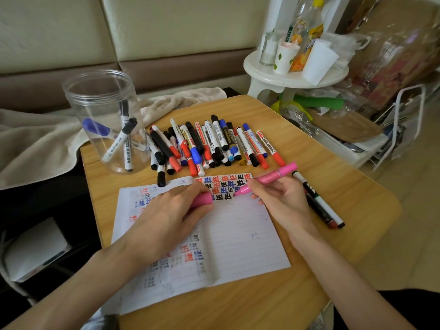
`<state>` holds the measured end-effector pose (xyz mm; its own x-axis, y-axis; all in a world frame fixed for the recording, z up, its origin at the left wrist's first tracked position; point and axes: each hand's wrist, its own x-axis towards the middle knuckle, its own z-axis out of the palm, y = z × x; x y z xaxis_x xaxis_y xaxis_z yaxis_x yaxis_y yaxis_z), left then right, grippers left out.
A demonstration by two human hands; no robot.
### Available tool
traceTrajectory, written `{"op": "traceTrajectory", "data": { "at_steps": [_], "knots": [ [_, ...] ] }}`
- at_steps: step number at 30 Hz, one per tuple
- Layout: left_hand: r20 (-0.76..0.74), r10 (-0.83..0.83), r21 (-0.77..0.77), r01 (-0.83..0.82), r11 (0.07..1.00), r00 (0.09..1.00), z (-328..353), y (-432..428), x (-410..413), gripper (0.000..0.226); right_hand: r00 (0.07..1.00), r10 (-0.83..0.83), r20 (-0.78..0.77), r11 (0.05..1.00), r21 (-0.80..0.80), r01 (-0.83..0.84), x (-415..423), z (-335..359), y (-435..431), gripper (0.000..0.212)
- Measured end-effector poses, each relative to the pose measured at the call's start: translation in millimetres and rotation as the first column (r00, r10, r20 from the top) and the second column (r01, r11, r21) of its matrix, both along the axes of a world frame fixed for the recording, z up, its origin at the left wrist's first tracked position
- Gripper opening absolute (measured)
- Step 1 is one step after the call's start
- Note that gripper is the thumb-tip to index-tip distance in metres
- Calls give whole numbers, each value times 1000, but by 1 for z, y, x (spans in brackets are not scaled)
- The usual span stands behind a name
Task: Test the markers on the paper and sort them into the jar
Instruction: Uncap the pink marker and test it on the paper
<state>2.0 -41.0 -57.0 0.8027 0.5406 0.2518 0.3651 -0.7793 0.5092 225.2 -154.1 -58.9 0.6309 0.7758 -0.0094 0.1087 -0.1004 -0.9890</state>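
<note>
My right hand (pixel 281 198) grips a pink marker (pixel 273 176), uncapped, its tip just above the lined paper (pixel 240 236) near the rows of red, blue and black test marks. My left hand (pixel 166 210) holds the pink cap (pixel 202 200) and rests on the paper. A clear plastic jar (pixel 104 120) stands at the table's back left with a few markers inside. A heap of several red, blue and black markers (pixel 209 144) lies behind the paper. Two more markers (pixel 319 203) lie right of my right hand.
The wooden table (pixel 345 194) has a rounded right edge. A beige blanket (pixel 42 144) lies at the left on a sofa. A white stool (pixel 292 72) with bottles and cups stands behind on the right, clutter and bags beside it.
</note>
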Motion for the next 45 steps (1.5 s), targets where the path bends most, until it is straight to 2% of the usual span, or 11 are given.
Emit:
{"op": "traceTrajectory", "data": {
  "at_steps": [11, 22, 31, 40, 45],
  "knots": [
    [-21, 13, -6, -13, 1000, 1000, 3, 1, 2, 38, 998, -8, 55, 999, 47, 5, -2, -3, 3, 11],
    [-9, 11, -8, -11, 1000, 1000, 4, 1, 2, 40, 993, -59, 105, 998, 26, 57, -2, -6, 5, 13],
    [-11, -3, 0, 3, 1000, 1000, 3, 2, 2, 37, 997, -55, 57, 997, 49, 52, -3, -7, 4, 13],
    [-3, -1, -2, 1, 1000, 1000, 3, 1, 2, 39, 987, -62, 149, 998, 42, 56, -1, -12, 6, 10],
    [-8, -9, 2, 9, 1000, 1000, 2, 2, 2, 38, 993, -87, 82, 996, 44, 83, -2, -9, 6, 10]
  ]
}}
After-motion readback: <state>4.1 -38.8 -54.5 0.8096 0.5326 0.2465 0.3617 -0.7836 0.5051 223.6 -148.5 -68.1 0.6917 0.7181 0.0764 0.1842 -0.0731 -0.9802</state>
